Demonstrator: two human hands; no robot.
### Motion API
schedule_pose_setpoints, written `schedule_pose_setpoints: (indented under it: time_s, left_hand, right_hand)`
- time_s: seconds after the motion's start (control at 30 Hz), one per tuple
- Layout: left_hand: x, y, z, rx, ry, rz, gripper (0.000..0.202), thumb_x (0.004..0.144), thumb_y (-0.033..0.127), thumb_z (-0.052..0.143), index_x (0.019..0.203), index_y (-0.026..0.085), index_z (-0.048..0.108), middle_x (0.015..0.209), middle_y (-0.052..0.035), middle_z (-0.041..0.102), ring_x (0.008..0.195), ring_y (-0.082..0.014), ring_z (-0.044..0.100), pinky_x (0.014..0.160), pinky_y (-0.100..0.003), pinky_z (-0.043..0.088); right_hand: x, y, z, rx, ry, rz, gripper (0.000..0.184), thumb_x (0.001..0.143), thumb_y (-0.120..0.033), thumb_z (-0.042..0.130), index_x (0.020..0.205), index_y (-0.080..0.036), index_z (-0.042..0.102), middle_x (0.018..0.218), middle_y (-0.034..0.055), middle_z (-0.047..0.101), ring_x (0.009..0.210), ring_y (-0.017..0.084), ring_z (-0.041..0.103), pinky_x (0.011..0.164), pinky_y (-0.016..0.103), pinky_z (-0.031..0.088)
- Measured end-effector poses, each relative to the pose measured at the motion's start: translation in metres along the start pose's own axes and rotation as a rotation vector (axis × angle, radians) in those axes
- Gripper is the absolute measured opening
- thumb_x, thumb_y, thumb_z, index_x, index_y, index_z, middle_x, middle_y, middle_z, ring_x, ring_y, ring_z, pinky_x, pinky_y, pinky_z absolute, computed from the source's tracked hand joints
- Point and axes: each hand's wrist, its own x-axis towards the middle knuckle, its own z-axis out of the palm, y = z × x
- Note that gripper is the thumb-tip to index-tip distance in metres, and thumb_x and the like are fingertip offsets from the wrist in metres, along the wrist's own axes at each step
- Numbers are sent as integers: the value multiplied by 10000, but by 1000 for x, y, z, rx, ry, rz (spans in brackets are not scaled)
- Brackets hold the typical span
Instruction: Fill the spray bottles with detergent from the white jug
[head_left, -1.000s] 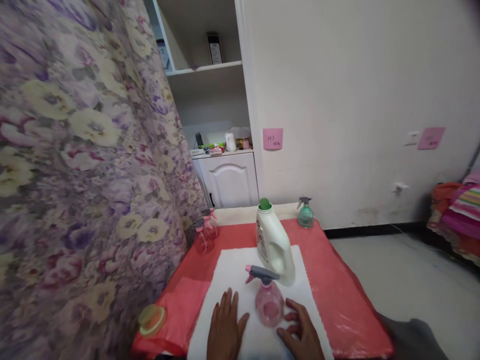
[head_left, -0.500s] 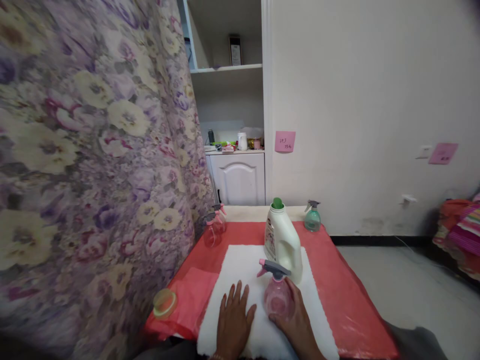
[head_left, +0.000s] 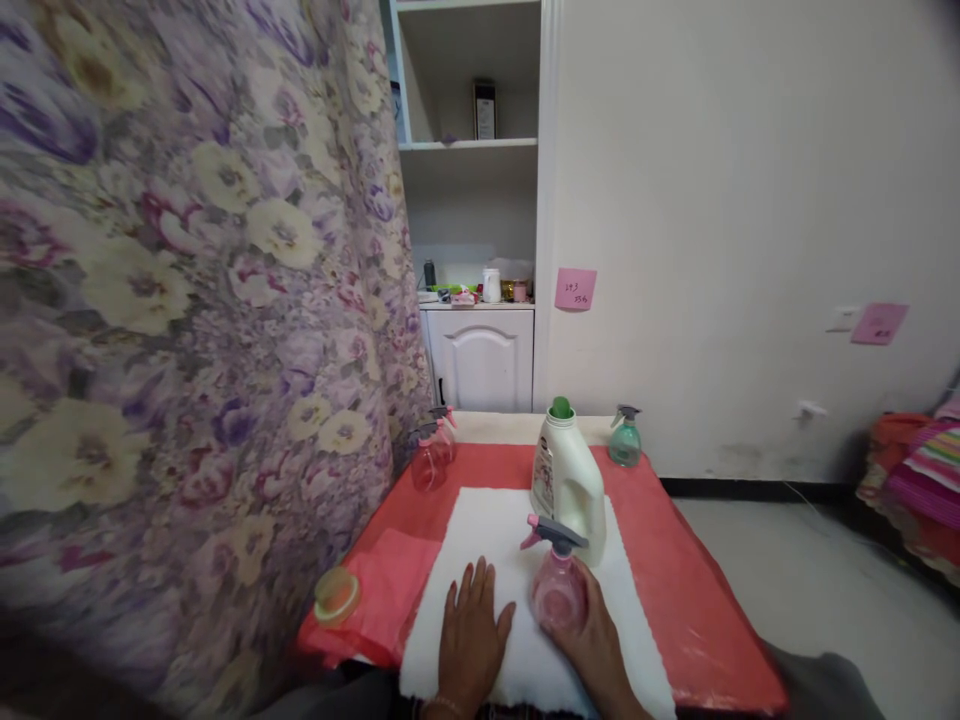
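Note:
My right hand (head_left: pixel 592 635) is wrapped round a pink spray bottle (head_left: pixel 557 595) with a grey and pink trigger head, held upright over a white towel (head_left: pixel 517 640). Flat on the towel lies my left hand (head_left: pixel 474 635), its fingers stretched out and holding nothing. Just behind the spray bottle stands a large pale green jug (head_left: pixel 574 475) with a handle. It has no cap on, and something green shows in its mouth. Whether the spray bottle's base touches the towel I cannot tell.
Pink spray bottles (head_left: pixel 429 462) stand at the table's back left, a green one (head_left: pixel 625 442) at the back right. A roll of tape (head_left: pixel 337 596) lies by a pink cloth (head_left: pixel 390 585) on the red table cover (head_left: pixel 697 600). A floral curtain (head_left: pixel 225 350) hangs along the left.
The view has shifted slightly. Both hands keep their poses: the left flat on the towel, the right round the spray bottle. Nothing has been taken up or let go.

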Motion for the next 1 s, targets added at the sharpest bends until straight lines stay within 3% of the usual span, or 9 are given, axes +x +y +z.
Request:
schedule_pose_setpoints:
  time_s: [0.43, 0.8, 1.0]
  left_hand:
    - [-1, -3, 4, 34, 76, 30, 517, 936, 451, 406, 1355, 172, 525, 1429, -116, 519, 1306, -298, 490, 1068, -488, 371]
    - [-1, -4, 5, 3, 67, 20, 497, 924, 439, 435, 1352, 207, 532, 1432, -98, 523, 1317, -302, 477, 1069, -493, 378]
    - [8, -12, 11, -59, -54, -14, 470, 883, 419, 486, 1298, 222, 588, 1391, -99, 567, 1281, -304, 518, 1039, -512, 406]
  right_hand:
    - [2, 2, 0, -9, -21, -14, 728, 691, -297, 688, 1358, -235, 403, 1362, 93, 547, 1229, 308, 545, 1042, 446, 432]
    - [1, 11, 1, 50, 0, -41, 790, 646, -223, 699, 1374, -236, 394, 1379, 86, 540, 1253, 307, 528, 1050, 425, 435]
    - [1, 15, 7, 64, -29, -43, 918, 588, -161, 730, 1406, -236, 319, 1429, 89, 474, 1341, 302, 428, 1143, 456, 316]
